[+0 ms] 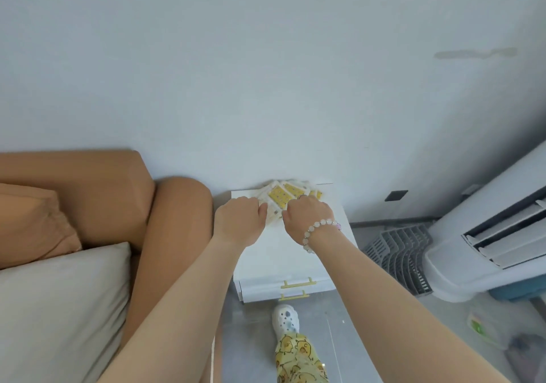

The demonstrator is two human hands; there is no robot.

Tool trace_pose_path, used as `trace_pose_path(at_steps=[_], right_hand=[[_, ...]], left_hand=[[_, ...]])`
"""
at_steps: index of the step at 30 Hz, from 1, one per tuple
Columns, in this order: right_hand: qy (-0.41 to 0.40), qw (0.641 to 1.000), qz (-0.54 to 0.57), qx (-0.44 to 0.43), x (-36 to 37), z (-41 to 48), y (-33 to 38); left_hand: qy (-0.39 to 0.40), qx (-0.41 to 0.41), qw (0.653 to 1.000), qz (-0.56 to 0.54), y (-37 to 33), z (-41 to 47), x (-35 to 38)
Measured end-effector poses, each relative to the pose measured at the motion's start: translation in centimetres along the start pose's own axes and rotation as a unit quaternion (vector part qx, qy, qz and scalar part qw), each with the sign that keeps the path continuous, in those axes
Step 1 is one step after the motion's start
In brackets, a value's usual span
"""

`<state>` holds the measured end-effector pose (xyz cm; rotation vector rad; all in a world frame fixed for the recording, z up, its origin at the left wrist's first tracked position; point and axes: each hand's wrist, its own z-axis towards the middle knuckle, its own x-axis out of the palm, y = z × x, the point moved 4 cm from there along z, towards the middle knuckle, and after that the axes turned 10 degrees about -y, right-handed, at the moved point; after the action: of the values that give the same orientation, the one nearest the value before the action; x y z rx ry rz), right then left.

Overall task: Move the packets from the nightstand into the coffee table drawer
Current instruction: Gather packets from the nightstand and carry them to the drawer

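A fanned pile of several white-and-yellow packets point(284, 196) lies at the back of the white nightstand point(283, 261), against the wall. My left hand point(240, 218) rests on the pile's left side with fingers curled onto the packets. My right hand point(307, 214), with a bead bracelet at the wrist, is closed over the pile's right side. Both hands cover the near part of the packets. The coffee table and its drawer are not in view.
A tan sofa arm point(174, 235) and a grey cushion point(59, 303) flank the nightstand on the left. Right of it stand a grey plastic basket point(399, 255) and a white floor air conditioner point(490, 235). My foot in a white clog point(285, 319) stands on the grey floor before two gold-handled drawers point(295, 286).
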<state>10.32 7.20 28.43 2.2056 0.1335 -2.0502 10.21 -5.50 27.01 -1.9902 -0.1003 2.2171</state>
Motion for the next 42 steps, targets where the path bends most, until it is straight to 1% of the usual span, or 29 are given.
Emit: trace_pose_path(at_steps=[3,7,11,13,17,19,21,24,27,29,32,35,38,40,42], right_hand=[[0.009,1.0,0.01,-0.013,0.5,4.4,-1.1],[0.033,0.999,0.036,-0.021,1.9,10.0,-3.1],[0.071,0.996,0.058,-0.006,4.5,14.8,-5.6],[0.096,0.993,0.067,0.005,6.2,16.5,-6.7],[0.136,0.988,0.071,0.016,9.5,18.7,-7.8],[0.16,0.982,0.09,0.04,12.1,19.4,-8.4],[0.178,0.975,0.108,0.083,15.6,20.3,-9.4],[0.198,0.965,0.1,0.138,21.3,21.3,-10.9],[0.187,0.957,0.121,0.187,26.0,21.9,-11.4],[0.146,0.954,0.156,0.21,28.1,22.5,-11.2],[0.057,0.959,0.187,0.207,29.4,24.6,-10.2],[0.039,0.967,0.168,0.188,30.2,27.3,-8.8],[0.024,0.97,0.145,0.192,31.5,29.7,-7.9],[0.013,0.97,0.135,0.203,32.4,30.6,-7.8],[0.007,0.969,0.119,0.215,33.2,30.7,-7.8]], left_hand=[[0.012,-0.03,0.999,-0.005,0.3,3.4,0.9],[0.034,-0.049,0.998,0.016,-0.2,8.3,2.6],[0.063,-0.082,0.995,0.014,-0.3,12.6,5.1],[0.082,-0.104,0.991,0.008,-0.1,13.8,7.0],[0.122,-0.121,0.985,0.005,0.4,14.4,10.8],[0.144,-0.135,0.98,-0.006,1.0,13.9,13.2],[0.161,-0.147,0.976,-0.013,1.8,13.7,16.5],[0.19,-0.177,0.965,-0.02,3.1,13.1,22.2],[0.211,-0.177,0.961,-0.006,3.9,12.3,26.9],[0.216,-0.169,0.962,0.01,4.3,11.8,29.3],[0.22,-0.198,0.955,0.009,4.9,11.9,32.1],[0.2,-0.233,0.951,-0.017,5.4,12.9,34.0],[0.181,-0.259,0.949,-0.018,6.4,15.3,36.2],[0.186,-0.318,0.929,-0.041,7.3,16.7,37.6],[0.2,-0.394,0.892,-0.094,7.6,17.4,38.6]])
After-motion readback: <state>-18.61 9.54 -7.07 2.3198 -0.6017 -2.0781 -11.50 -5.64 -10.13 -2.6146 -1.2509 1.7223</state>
